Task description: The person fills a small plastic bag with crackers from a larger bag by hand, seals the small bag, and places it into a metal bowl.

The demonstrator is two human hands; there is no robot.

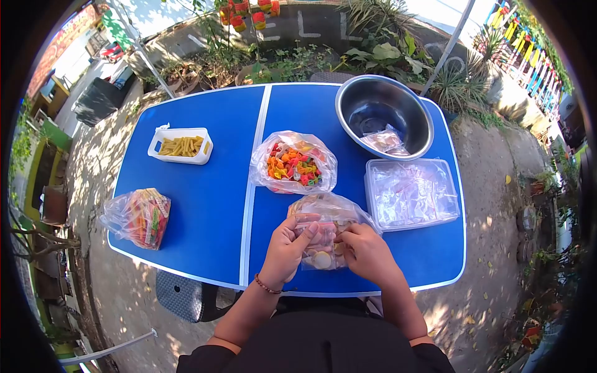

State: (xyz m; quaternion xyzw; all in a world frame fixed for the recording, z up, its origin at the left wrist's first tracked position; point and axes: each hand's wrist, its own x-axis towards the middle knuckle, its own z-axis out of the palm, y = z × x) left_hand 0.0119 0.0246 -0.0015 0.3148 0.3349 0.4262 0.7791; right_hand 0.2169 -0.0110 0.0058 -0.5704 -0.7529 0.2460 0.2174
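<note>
At the front edge of the blue table, my left hand (287, 247) pinches a small clear packet (320, 256) that has pink and pale round pieces in it. On the packet's right side, my right hand (365, 250) has its fingers bent and pressed together at the plastic. Under and behind both hands lies a larger clear plastic bag (329, 207) with pale pieces inside. Just beyond it stands an open plastic bag (292, 163) of orange, red, yellow and green pieces. What the right fingertips grip is too small to make out.
A steel basin (425, 121) holding packets stands at the back right, with a clear plastic box (411, 193) of plastic bags before it. On the left are a white basket (198, 155) of yellow sticks and a bag of colourful packets (148, 217). A grey chair (179, 295) is below.
</note>
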